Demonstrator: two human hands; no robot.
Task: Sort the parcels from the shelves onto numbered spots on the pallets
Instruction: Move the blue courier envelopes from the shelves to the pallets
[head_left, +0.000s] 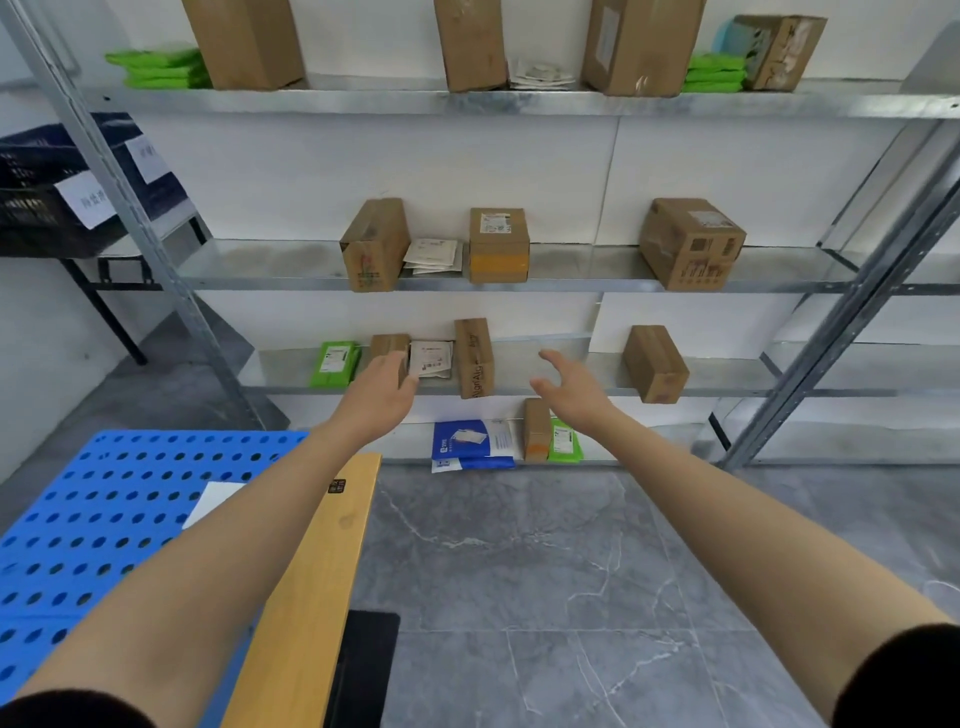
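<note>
Parcels (474, 357) stand upright between left hand (382, 395) and right hand (574, 389).

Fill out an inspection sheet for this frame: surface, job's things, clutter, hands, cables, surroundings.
Surface: blue perforated pallet at lower left, carrying a white sheet; a wooden board lies along its edge.
Job's things: cardboard boxes, white mailers and green packets spread over four levels of the metal shelving; blue mailers on the lowest level.
Clutter: nothing seen.
Hands: left hand at a small box, contact unclear; right hand open, empty.
Cables: nothing seen.
Surroundings: grey marbled floor, white wall, dark labelled crates at left.
</note>
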